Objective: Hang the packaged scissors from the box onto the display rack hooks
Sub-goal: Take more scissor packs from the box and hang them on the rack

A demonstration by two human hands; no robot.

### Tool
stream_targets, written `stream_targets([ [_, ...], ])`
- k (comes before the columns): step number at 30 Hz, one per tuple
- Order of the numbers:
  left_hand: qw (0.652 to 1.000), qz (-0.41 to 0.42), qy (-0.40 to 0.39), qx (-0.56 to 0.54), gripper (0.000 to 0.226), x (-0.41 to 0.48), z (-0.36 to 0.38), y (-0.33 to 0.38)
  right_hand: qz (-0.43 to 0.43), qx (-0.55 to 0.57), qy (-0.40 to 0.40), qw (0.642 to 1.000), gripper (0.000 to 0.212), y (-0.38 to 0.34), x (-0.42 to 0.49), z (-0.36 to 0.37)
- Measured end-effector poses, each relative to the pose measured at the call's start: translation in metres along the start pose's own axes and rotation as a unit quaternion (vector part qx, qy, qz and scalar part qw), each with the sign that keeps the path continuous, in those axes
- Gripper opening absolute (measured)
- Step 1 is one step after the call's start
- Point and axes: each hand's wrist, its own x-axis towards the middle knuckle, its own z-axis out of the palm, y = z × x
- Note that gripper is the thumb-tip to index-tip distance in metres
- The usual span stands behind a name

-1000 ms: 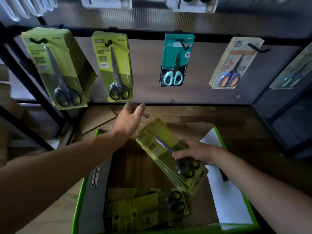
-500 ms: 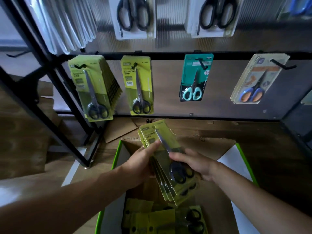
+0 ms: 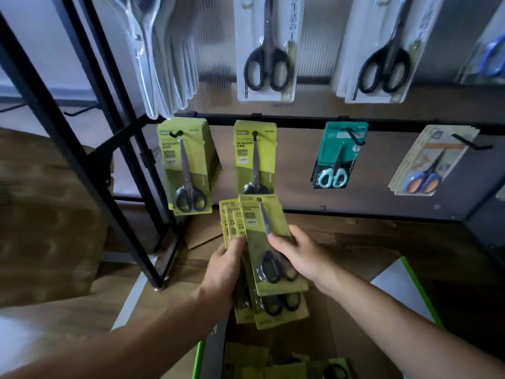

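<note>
Restock partway: some hung, a handful and more to go.
Hooks (image 3: 176,133) at left-centre carry green packs (image 3: 188,173); my left grip (image 3: 224,269) clasps a fanned bundle (image 3: 231,222) mid-frame, right grip (image 3: 300,253) pinches its front pack (image 3: 257,250) (not hooked yet); more lie in the box (image 3: 199,359) at the bottom.

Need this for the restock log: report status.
Left hand holds fanned scissor packs, right hand pinches top pack. None hung yet. Hook ahead unobstructed.

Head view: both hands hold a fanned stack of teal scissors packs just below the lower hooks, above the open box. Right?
Wrong on colour. The head view shows the stack is yellow-green; the teal pack hangs on a hook. Otherwise yes: the left hand and right hand both hold the fanned stack below the lower hooks, above the open box.
</note>
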Motion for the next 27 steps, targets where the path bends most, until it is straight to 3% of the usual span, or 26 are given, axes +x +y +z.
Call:
stream_targets([
  [3, 0.998, 0.033, 0.041, 0.017, 0.034, 0.005, -0.002, 0.01, -0.01, -0.007, 0.048, 0.999, 0.032, -0.018, 0.003, 0.006],
  [7, 0.997, 0.062, 0.045, 0.027, 0.031, 0.01, 0.001, 0.022, -0.02, 0.016, 0.067, 0.997, 0.078, -0.037, 0.011, 0.007],
  [10, 0.994, 0.093, 0.044, 0.034, 0.028, 0.01, 0.003, 0.031, -0.05, -0.014, 0.085, 0.995, 0.063, -0.046, 0.015, 0.006],
  [14, 0.993, 0.113, 0.038, 0.02, 0.02, 0.006, 0.0, 0.045, -0.119, -0.075, 0.167, 0.976, 0.044, -0.056, 0.024, 0.006],
  [20, 0.984, 0.146, 0.085, 0.061, 0.026, 0.005, -0.013, 0.061, -0.197, -0.076, 0.208, 0.955, 0.055, -0.067, 0.042, 0.008],
  [27, 0.979, 0.147, 0.114, 0.089, 0.038, 0.006, -0.032, 0.067, -0.278, -0.135, 0.184, 0.933, 0.063, -0.062, 0.055, 0.01],
])
